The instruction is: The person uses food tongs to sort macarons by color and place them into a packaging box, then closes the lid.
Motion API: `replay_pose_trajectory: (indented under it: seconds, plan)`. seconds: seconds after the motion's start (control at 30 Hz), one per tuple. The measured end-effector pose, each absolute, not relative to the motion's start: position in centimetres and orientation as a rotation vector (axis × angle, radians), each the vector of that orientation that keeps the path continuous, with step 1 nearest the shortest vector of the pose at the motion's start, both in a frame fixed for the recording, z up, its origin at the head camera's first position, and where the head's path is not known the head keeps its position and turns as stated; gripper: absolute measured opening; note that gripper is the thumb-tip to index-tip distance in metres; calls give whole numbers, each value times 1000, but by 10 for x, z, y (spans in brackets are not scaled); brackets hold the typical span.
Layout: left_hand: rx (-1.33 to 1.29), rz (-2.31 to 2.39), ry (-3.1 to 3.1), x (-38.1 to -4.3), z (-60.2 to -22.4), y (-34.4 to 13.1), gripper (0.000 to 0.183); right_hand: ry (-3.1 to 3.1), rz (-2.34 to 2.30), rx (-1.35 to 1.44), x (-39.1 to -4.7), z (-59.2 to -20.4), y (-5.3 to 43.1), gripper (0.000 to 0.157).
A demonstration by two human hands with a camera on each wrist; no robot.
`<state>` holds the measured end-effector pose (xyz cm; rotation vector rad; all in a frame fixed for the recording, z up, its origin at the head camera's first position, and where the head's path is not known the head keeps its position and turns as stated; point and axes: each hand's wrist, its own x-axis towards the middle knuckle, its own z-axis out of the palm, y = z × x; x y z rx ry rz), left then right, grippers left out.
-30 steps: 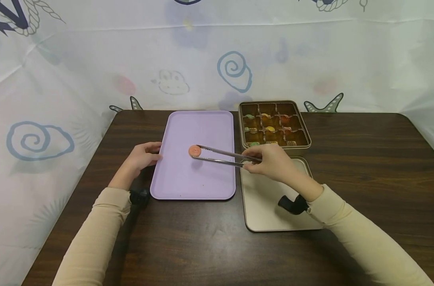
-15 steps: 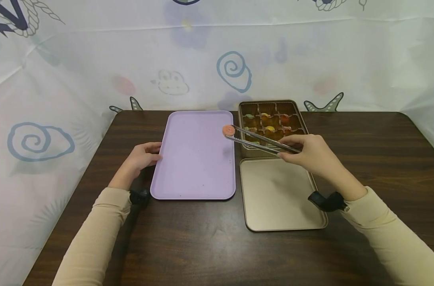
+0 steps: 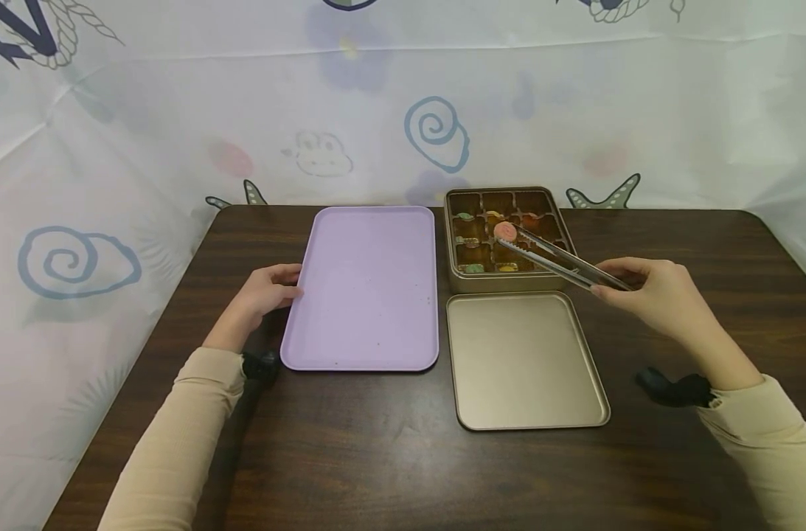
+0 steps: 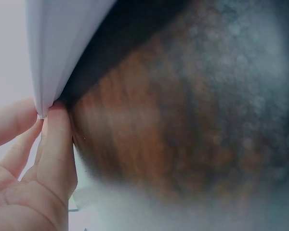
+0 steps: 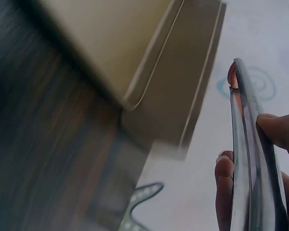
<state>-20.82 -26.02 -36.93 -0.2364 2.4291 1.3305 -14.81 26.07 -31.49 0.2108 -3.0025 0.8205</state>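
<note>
My right hand grips a pair of metal tongs. Between the tong tips is a round pinkish-orange piece with a swirl, held above a gold tin. That tin has brown compartments, with small green, yellow and red pieces in several of them. In the right wrist view, thumb and fingers squeeze the tongs from both sides. My left hand pinches the left rim of a lilac tray. The left wrist view has thumb and fingers meeting at the tray's edge.
A flat gold lid lies in front of the tin, right of the tray. A few tiny crumbs dot the tray. All stand on a dark wooden table, with a patterned white cloth behind it.
My right hand has moved right with the tongs, carrying the round piece from over the lilac tray to over the gold tin. The left hand has stayed at the tray's rim.
</note>
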Motion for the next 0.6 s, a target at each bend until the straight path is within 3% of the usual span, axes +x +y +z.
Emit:
replay_pose_trajectory:
  seconds: [0.6]
  plan:
    - [-227,1340,2419,-208,-369,-261,56,-3038,743,80,-137,-334,306,49]
